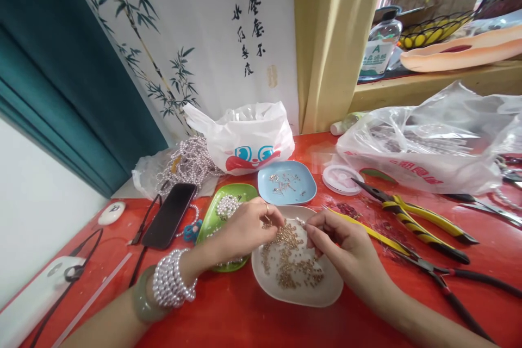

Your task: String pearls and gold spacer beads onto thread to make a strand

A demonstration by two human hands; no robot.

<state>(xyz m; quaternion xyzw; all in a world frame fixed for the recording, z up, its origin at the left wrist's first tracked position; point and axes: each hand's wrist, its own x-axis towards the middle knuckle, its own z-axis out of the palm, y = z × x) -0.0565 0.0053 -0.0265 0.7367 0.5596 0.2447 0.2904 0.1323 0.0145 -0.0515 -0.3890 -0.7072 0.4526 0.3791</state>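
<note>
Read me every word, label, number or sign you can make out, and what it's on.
"掃", "不" (right column); "潭", "水", "痕" (left column): hanging scroll; other characters uncertain.
"A": clear bottle; text beneath too blurred.
Red characters on the right-hand plastic bag: too creased to read surely.
Scroll's seal: too faint.
Mark on the round white object: too small.

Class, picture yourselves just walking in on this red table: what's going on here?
A person is working with beads at a red table. The right hand holds small pale beads at its fingertips, above a whitish dish scattered with gold beads. The left hand is over the dish's far left side; whether it grips anything is hard to tell. A green tray with pearly beads sits to the left, and a blue tray of small pieces lies behind.
</note>
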